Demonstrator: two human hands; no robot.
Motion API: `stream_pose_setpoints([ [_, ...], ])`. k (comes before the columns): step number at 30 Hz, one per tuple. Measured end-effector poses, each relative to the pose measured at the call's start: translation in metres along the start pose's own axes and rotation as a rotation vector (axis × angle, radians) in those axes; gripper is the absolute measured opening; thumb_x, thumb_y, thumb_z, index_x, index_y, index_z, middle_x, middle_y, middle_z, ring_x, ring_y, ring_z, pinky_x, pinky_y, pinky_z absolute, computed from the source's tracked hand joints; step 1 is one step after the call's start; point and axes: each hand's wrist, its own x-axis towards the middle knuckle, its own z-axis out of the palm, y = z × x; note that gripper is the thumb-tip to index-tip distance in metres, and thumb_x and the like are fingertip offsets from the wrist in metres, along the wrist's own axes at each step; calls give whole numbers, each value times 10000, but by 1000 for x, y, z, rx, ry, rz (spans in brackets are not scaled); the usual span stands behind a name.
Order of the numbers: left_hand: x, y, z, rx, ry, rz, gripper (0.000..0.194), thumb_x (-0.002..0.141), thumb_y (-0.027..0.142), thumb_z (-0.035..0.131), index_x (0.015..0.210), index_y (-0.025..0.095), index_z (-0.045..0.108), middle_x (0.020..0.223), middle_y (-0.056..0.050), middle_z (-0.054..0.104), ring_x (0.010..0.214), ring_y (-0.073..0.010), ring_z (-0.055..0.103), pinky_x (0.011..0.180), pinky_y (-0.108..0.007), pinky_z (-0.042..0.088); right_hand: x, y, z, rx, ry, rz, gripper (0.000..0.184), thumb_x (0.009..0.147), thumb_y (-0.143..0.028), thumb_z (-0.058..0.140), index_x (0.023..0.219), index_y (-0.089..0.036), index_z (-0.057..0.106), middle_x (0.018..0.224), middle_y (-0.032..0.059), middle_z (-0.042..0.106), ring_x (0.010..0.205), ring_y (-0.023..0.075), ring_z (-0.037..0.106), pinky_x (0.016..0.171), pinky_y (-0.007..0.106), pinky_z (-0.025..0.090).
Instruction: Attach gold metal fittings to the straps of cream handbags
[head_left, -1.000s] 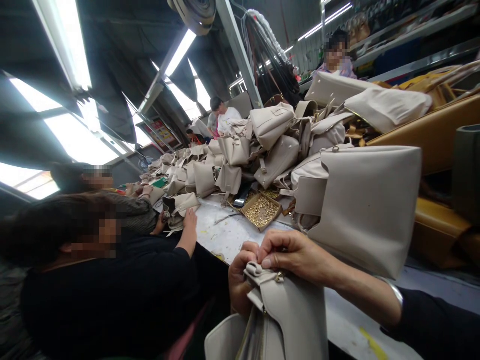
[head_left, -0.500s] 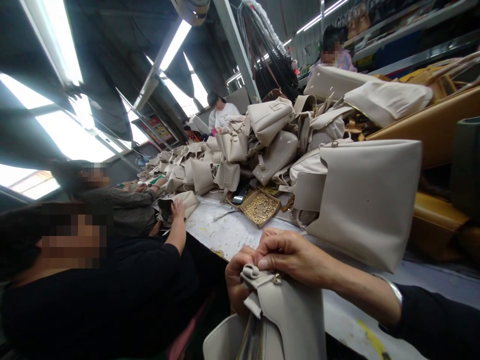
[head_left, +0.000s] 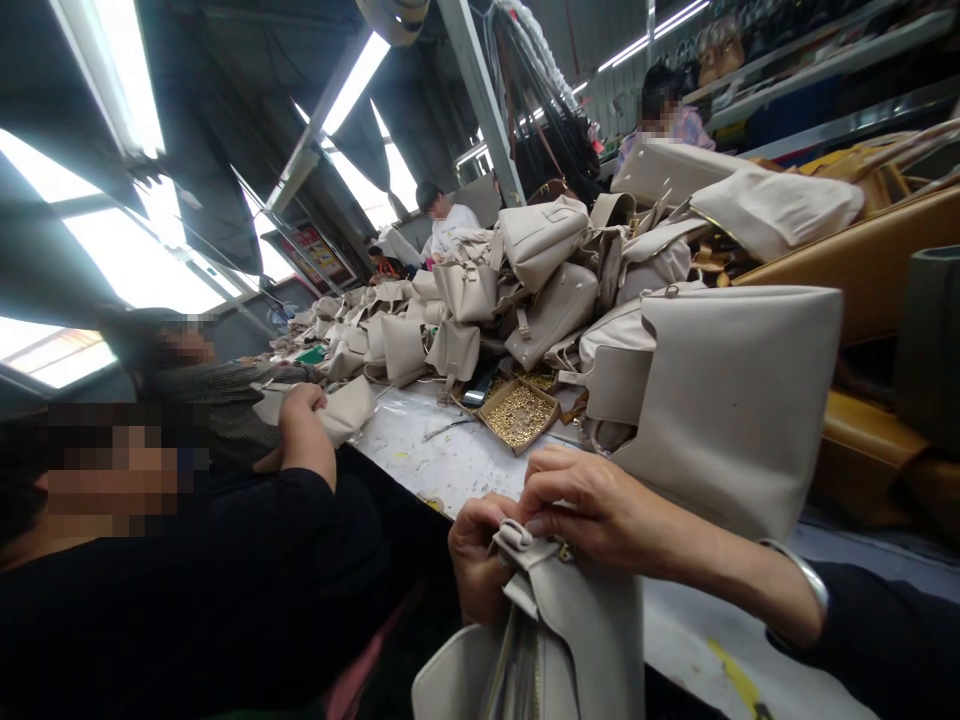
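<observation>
A cream-coloured handbag hangs upright at the bottom middle, its zipped opening facing me. My left hand is closed around the bag's top corner, by a folded strap end. From the right, my right hand pinches the same corner beside a small gold-coloured metal fitting. The fingertips of both hands meet behind the strap, so what lies exactly between them is hidden. A larger cream handbag stands on the table just beyond my right hand.
A cardboard box of small gold-coloured metal pieces sits on the white table, near a phone. Cream bags are heaped behind. A co-worker in black sits close on my left. A yellow-handled cutter lies lower right.
Both my hands stay on the bag's corner, with only a slight shift of the bag. The co-worker's arm on the left has drawn back with a cream bag.
</observation>
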Motion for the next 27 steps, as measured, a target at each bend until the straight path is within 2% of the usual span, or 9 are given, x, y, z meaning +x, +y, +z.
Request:
stream_pose_setpoints([
  [5, 2, -2, 3, -20, -10, -7, 388, 633, 312, 914, 704, 194, 551, 664, 29, 612, 598, -112, 565, 579, -208, 456, -4, 3, -6, -86, -67, -89, 300, 1076, -394, 515, 942, -192, 690, 890, 45, 633, 855, 185, 540, 764, 322, 393],
  [9, 4, -3, 2, -18, -35, 1, 371, 659, 309, 910, 709, 194, 560, 673, 40, 595, 623, -106, 555, 614, -202, 459, -1, 2, -8, -130, -101, -110, 312, 1091, -391, 471, 907, -199, 634, 870, 36, 608, 840, 181, 501, 769, 323, 380],
  [14, 3, -5, 2, -23, -60, -13, 316, 668, 285, 904, 749, 206, 609, 722, 29, 620, 690, -131, 573, 671, -235, 479, 6, 2, -11, -109, -221, -82, 340, 1085, -379, 447, 812, -209, 557, 807, 7, 533, 811, 172, 468, 751, 303, 373],
  [17, 1, -6, 7, -44, -34, -47, 338, 634, 279, 923, 748, 205, 613, 732, 27, 623, 693, -135, 574, 674, -248, 483, 9, 6, -9, -12, -276, -19, 386, 1076, -399, 450, 749, -207, 519, 751, -19, 486, 750, 148, 462, 706, 279, 361],
  [22, 0, -4, 10, -31, -15, -76, 375, 618, 314, 939, 715, 199, 595, 673, 42, 592, 631, -114, 549, 623, -224, 472, 11, 7, -1, 58, -270, 92, 582, 1084, -528, 370, 602, -202, 360, 608, -46, 349, 593, 114, 357, 603, 277, 302],
  [24, 1, -3, 9, -48, -22, -48, 353, 642, 296, 927, 712, 199, 594, 668, 46, 593, 616, -103, 552, 610, -208, 475, 11, 4, 1, -10, -248, 82, 605, 1090, -544, 345, 593, -201, 379, 591, -41, 360, 595, 118, 369, 613, 288, 301],
  [27, 2, -2, 7, -94, -33, -24, 339, 677, 296, 909, 709, 197, 587, 658, 48, 586, 592, -96, 556, 597, -200, 489, 10, -2, 0, -118, -200, 56, 600, 1107, -540, 291, 654, -196, 480, 637, -20, 450, 641, 133, 410, 650, 302, 313],
])
